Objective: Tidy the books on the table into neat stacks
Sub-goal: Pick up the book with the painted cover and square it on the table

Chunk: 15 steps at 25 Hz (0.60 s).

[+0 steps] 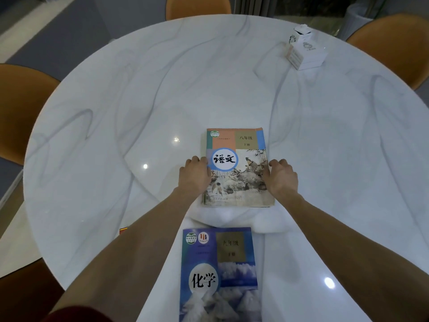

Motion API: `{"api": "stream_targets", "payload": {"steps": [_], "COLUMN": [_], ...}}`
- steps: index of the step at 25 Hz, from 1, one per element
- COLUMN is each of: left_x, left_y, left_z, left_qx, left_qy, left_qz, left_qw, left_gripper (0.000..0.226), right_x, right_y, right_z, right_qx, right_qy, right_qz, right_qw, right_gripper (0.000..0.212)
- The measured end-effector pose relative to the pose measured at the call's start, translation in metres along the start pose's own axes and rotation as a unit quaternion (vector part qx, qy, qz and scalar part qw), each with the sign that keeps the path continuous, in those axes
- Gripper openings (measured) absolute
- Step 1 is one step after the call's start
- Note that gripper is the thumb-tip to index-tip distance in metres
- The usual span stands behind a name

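A stack of books topped by a textbook with a painted bird cover [236, 168] lies flat in the middle of the round white marble table [139, 101]. My left hand [195, 176] presses against its left edge and my right hand [281, 177] against its right edge, fingers curled along the sides. A blue textbook with a mountain picture [220, 275] lies flat near the table's front edge, between my forearms. A small orange-red corner of another book [123, 230] peeks out beside my left forearm, mostly hidden.
A white tissue box [304, 49] stands at the far right of the table. Orange chairs surround it: at the back [197, 5], right [390, 47] and left [21, 112].
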State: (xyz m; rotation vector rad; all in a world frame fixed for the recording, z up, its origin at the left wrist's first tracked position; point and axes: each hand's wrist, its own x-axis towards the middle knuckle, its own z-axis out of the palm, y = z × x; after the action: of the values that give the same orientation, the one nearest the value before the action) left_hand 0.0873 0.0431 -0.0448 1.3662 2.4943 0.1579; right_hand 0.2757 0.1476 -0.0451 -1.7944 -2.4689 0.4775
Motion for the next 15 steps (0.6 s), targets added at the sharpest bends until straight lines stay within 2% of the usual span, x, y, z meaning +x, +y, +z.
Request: {"api": "stream_targets", "payload": {"steps": [3, 7, 11, 15], "left_x": [-0.018, -0.049, -0.095, -0.14], "left_y": [-0.002, -0.004, -0.014, -0.027], "left_z": [-0.009, -0.02, -0.012, 0.011], "left_qx": [0.05, 0.081, 0.041, 0.024], "left_qy": [0.0, 0.017, 0.031, 0.03], "left_qz": [0.059, 0.107, 0.088, 0.064], "left_qw": [0.997, 0.991, 0.995, 0.997], "left_gripper": [0.031, 0.031, 0.033, 0.035], "right_x": [-0.022, -0.062, -0.106, -0.145], "right_y": [-0.006, -0.015, -0.013, -0.003], "right_z": [-0.007, -0.004, 0.012, 0.03], "right_qx": [-0.064, -0.067, -0.089, -0.093], "right_qy": [0.016, 0.058, 0.049, 0.021], "right_qz": [-0.081, -0.168, -0.199, -0.185], "right_qw": [0.995, 0.982, 0.975, 0.978], "right_gripper": [0.029, 0.022, 0.02, 0.022]}}
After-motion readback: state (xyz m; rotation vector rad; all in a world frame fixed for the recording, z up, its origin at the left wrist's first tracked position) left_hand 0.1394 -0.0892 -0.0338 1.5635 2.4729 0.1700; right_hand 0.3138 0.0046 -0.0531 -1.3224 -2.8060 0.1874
